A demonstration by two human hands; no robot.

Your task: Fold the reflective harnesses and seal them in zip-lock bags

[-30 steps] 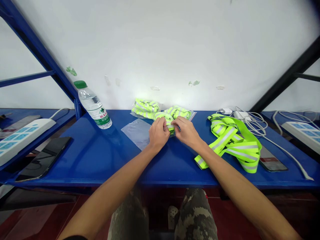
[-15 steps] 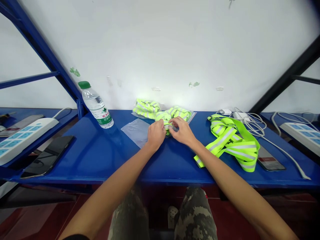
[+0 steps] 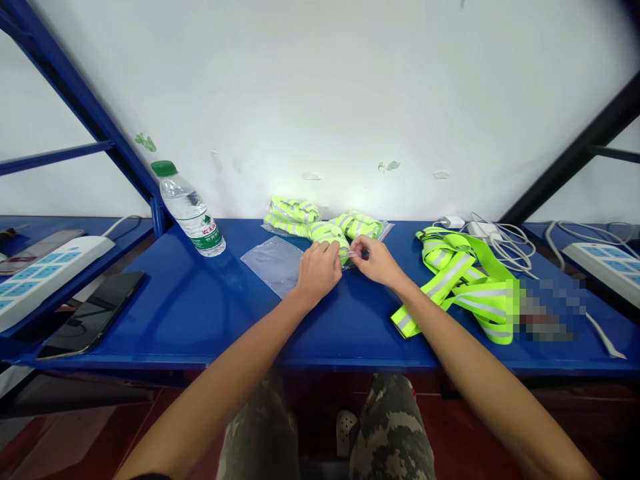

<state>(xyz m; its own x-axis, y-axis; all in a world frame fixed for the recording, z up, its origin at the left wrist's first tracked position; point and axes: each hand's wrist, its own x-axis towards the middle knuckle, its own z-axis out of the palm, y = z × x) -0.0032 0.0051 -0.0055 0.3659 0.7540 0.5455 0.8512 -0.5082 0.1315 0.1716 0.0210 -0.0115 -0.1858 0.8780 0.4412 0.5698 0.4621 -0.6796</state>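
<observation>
Pinching a coiled reflective band (image 3: 330,233) at a blue table (image 3: 200,353)

Camouflage trousers (image 3: 390,427) show below the table's front edge, and both bare forearms reach out over it. The left hand (image 3: 319,272) has its grip closed around the near side of the coiled band, fingers curled over the lime-yellow webbing with its silver stripes. The right hand (image 3: 376,261) comes in from the other side, its grip pressed together at the fingertips on a thin clear plastic edge at the coil; the exact hold is too small to make out. The coil sits just above the table, touching a second bundle of band (image 3: 357,225) lying on a clear bag. A third bundle (image 3: 293,217) lies just beside it, and a flat clear plastic bag (image 3: 273,265) lies near the left hand. To the right, loose reflective belts (image 3: 463,287) sprawl on the table, and a pixelated patch (image 3: 547,310) covers the area past them. White cables (image 3: 505,250) and a charger (image 3: 477,230) lie behind the belts. To the left stand a water bottle (image 3: 190,212), a dark phone (image 3: 93,313) and a white power strip (image 3: 45,280).
</observation>
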